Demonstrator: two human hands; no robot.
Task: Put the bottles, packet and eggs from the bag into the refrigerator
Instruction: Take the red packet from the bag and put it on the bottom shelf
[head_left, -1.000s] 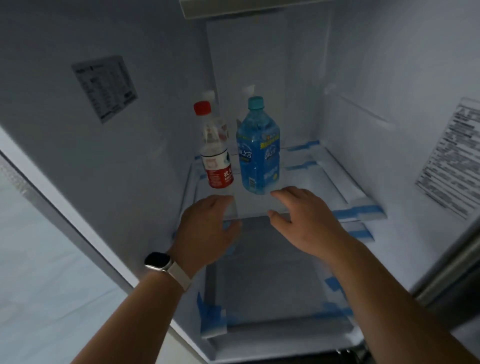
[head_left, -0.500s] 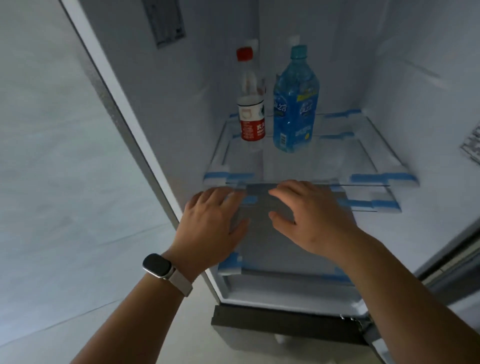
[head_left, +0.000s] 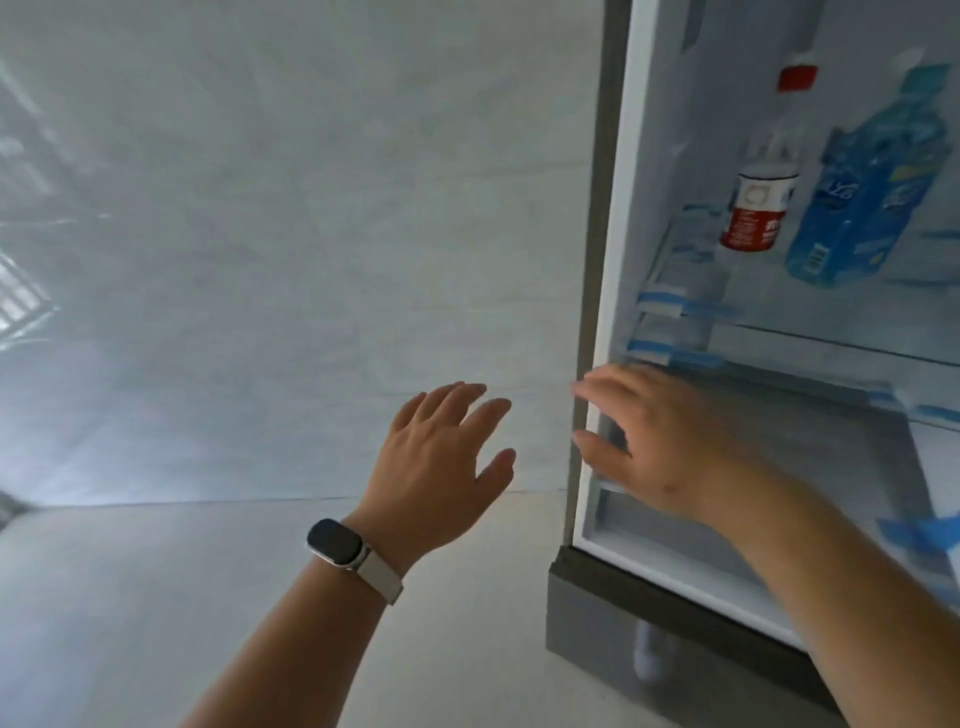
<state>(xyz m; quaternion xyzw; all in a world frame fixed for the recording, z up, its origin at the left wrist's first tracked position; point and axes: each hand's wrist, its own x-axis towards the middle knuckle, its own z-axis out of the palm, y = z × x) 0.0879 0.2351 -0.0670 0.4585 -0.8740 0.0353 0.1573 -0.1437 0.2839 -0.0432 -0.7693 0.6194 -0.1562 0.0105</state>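
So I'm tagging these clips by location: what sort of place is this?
Probably a home kitchen or utility corner: an open refrigerator stands on a pale tiled floor, against a tiled wall, with two drink bottles on its glass shelf.

left hand (head_left: 441, 462) empty, right hand (head_left: 660, 441) empty, fingers spread

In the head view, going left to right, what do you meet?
Watch → left hand → right hand → red-capped bottle → blue bottle, both bottles standing on the fridge shelf.
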